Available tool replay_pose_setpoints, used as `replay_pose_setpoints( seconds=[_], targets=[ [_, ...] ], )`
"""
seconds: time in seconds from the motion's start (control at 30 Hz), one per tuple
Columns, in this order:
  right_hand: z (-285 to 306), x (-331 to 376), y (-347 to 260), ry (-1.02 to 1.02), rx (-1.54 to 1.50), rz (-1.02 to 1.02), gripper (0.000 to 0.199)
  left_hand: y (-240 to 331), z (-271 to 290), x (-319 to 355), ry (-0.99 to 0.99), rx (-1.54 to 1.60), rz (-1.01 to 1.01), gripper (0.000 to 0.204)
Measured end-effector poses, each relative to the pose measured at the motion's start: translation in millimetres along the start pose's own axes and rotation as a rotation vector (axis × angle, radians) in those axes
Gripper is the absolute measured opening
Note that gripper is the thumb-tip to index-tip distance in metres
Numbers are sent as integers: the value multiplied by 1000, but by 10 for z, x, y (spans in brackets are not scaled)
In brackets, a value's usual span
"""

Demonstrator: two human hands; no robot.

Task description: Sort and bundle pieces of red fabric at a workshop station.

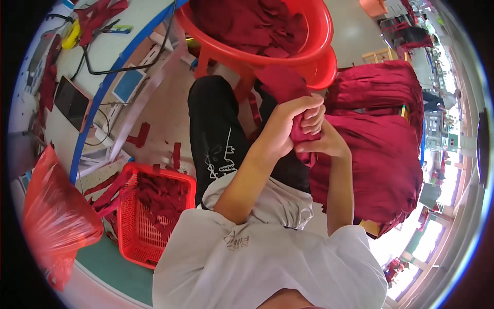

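Note:
A bunched piece of dark red cloth is held in front of my knees. My left hand is closed around its middle, the fingers curled over it. My right hand presses against the lower part of the same cloth, with its thumb across the near end. Some fingers of the two hands overlap, so part of the grip is hidden. The far end of the cloth sticks out beyond my hands toward a red plastic tub heaped with similar dark red fabric.
Large stacks of dark red fabric stand to my right. On my left are a red basket with cloth scraps, a red plastic bag, and a blue-edged table bearing a phone and snips. Scraps lie on the floor.

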State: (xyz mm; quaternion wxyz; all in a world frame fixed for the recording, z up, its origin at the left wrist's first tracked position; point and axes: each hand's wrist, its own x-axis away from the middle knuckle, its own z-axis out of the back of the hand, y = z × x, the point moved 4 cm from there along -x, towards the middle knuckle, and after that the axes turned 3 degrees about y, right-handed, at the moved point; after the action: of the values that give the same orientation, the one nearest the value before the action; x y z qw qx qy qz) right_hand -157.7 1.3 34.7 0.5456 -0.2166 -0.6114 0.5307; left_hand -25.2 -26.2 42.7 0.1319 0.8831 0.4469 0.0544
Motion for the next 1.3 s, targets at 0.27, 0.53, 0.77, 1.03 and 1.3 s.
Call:
replay_pose_setpoints(
  seconds=[0.27, 0.53, 0.77, 1.03, 1.3],
  targets=[
    [-122, -151, -291, 5, -112, -11, 18, 72, 36, -121, 83, -251, -287, 35],
    [-86, -257, -217, -73, -181, 146, 21, 241, 274, 19, 35, -704, -257, 82],
    [-124, -261, -65, -101, -253, 157, 36, -29, 327, -154, -68, -516, -96, 96],
    [-129, -309, -41, -112, -273, 185, 38, -69, 412, -179, -79, -446, 38, 105],
    [-259, -424, -48, -156, -198, 194, 31, 85, 544, -72, 38, -500, -21, 58]
  ],
)
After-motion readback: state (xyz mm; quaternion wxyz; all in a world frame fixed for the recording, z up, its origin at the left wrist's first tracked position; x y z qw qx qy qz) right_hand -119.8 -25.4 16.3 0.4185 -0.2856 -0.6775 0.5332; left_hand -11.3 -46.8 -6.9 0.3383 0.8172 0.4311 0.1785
